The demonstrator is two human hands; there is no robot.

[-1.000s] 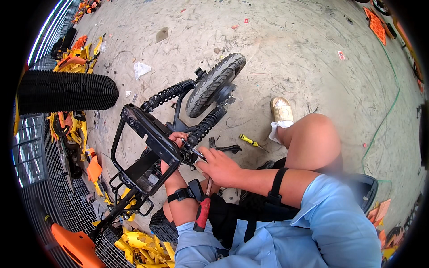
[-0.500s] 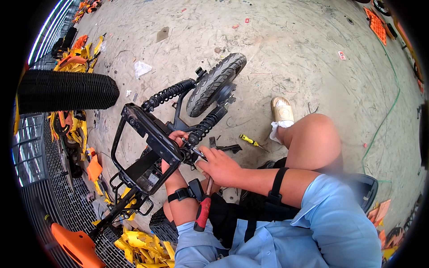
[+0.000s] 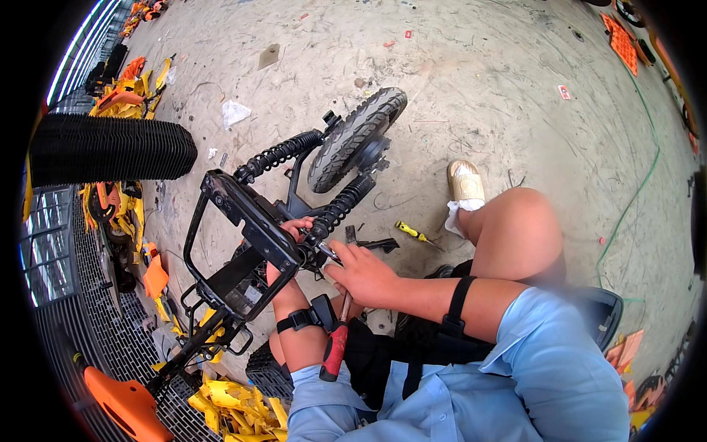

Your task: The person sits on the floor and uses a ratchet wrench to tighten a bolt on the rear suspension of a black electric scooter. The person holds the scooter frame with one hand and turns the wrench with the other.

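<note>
Head view, frame centre: left hand (image 3: 294,228) and right hand (image 3: 361,272) both pinch the stiff, heavy scooter frame (image 3: 250,221) at its shock absorber (image 3: 340,208) mount; grip the bare tubing.

Few such items on the sandy ground.

A small red-and-white tag (image 3: 563,91), roughly square, lies flat toward the right side, well apart from the wheel.

A smaller red scrap (image 3: 408,34), label-like, sits near the top edge; another tiny red bit lies just left of it, too small to tell what it is.

A crumpled white wrapper (image 3: 234,113) lies toward the upper left, near the big black ribbed tyre.

A flat tan cardboard piece (image 3: 269,56), four-sided, lies above the wrapper.

No screens, no signs seen.
</note>
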